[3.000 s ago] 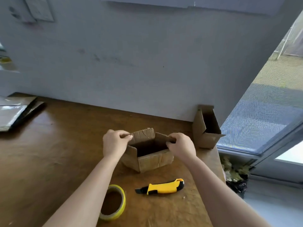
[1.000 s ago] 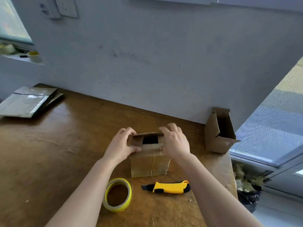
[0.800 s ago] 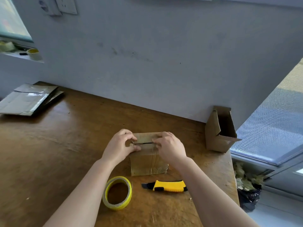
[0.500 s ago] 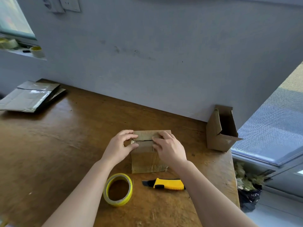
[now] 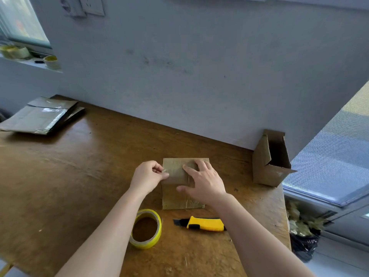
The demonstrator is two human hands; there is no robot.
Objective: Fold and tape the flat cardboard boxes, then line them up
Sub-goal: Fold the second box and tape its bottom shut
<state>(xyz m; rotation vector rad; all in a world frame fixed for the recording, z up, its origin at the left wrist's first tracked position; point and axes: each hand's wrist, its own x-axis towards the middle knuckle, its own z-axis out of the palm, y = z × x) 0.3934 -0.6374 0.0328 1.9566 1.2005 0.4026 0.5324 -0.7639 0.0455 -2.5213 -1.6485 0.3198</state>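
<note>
A small cardboard box stands on the wooden table with its top flaps folded down. My right hand lies on top of it, fingers straight, pressing the flaps flat. My left hand is at the box's top left edge, fingers curled, thumb and fingertips pinching the flap's corner. A yellow tape roll lies in front of the box, near my left forearm. A yellow utility knife lies to the right of the roll. A second folded box stands open against the wall at the right.
A stack of flat cardboard boxes lies at the table's far left. More tape rolls sit on the window sill. The table's right edge drops off beside a glass door; a black bag lies on the floor there.
The open flaps have been folded shut. My right hand went from gripping a flap to lying flat on the closed top. The view has shifted to the right.
</note>
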